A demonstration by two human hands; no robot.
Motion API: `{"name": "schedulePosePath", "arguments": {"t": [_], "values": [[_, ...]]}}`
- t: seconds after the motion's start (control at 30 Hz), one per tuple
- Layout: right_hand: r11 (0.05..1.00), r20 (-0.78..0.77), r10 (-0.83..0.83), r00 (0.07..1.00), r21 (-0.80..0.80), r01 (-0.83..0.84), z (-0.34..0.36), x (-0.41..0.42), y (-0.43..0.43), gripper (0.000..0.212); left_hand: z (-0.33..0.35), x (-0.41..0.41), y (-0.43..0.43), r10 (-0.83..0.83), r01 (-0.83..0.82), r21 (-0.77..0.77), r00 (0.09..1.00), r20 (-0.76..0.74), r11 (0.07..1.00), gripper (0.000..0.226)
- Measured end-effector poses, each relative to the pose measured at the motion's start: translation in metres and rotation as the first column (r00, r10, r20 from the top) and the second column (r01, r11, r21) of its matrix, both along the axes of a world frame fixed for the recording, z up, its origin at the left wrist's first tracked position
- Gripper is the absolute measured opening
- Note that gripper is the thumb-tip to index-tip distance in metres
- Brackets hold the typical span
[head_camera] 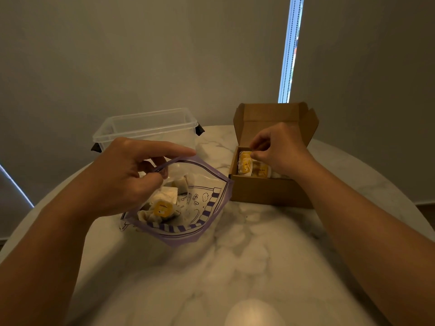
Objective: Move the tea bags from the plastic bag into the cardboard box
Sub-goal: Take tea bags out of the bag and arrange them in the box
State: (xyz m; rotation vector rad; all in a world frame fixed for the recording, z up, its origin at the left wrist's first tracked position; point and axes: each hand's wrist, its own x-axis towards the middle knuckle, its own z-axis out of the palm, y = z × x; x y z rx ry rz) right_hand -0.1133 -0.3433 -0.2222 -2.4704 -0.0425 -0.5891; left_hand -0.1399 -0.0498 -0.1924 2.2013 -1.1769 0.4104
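Two hands work over a marble table (pixel 235 267). The left hand (pixel 127 177) pinches the far rim of the open bag (pixel 209 208), forefinger stretched out; several tea bags (pixel 161 208) lie inside. The right hand (pixel 280 149), fingers curled, pinches a tea bag (pixel 244 163) inside the open box (pixel 268 189), beside another. A clear tub (pixel 146 128) stands behind.

Plastic bag (pixel 188 208) w/ tea bags (pixel 162 208) sits front-left on table (pixel 235 267); cardboard box (pixel 266 189) right; clear container (pixel 146 128) behind bag.
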Motion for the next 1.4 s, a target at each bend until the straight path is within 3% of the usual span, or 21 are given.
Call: {"name": "schedulePosePath", "arguments": {"t": [0.13,0.2,0.33,0.4,0.47,0.63,0.8,1.17,1.4], "values": [[1.0,0.027,-0.015,1.0,-0.006,0.015,0.008,-0.016,0.0,0.016,0.0,0.0,0.0,0.017,-0.017,-0.024,1.0,-0.002,1.0,0.052],[0.997,0.044,0.024,0.999,0.067,-0.027,0.014,-0.034,0.003,0.014,0.0,0.0,0.0,0.02,-0.02,-0.028,1.0,-0.005,0.999,0.052],[0.864,0.013,0.352,0.936,0.381,-0.33,0.031,-0.076,0.03,0.013,0.0,-0.002,-0.001,0.029,-0.029,-0.027,1.0,0.008,0.999,0.052],[0.771,-0.034,0.539,0.841,0.422,-0.477,0.032,-0.091,0.052,0.014,0.0,-0.003,-0.002,0.031,-0.031,-0.022,0.999,0.013,0.999,0.055],[0.743,-0.101,0.625,0.774,0.382,-0.55,0.024,-0.096,0.073,0.017,0.001,-0.003,-0.002,0.037,-0.037,-0.014,0.999,0.02,0.999,0.055],[0.873,-0.093,0.485,0.87,-0.007,-0.488,-0.006,-0.083,0.105,0.028,0.001,-0.003,-0.003,0.049,-0.049,-0.007,0.998,0.031,0.999,0.054],[0.891,-0.088,0.415,0.905,-0.163,-0.425,-0.023,-0.059,0.13,0.036,0.0,-0.005,-0.004,0.068,-0.068,-0.004,0.997,0.035,0.998,0.051],[0.894,-0.116,0.378,0.918,-0.213,-0.395,-0.035,-0.046,0.148,0.008,-0.002,-0.005,-0.005,0.094,-0.094,-0.003,0.995,0.023,0.996,0.053],[0.924,-0.009,0.382,0.924,-0.033,-0.382,-0.02,-0.062,0.129,0.015,-0.002,-0.005,-0.004,0.093,-0.093,-0.004,0.995,0.029,0.996,0.05]]}}
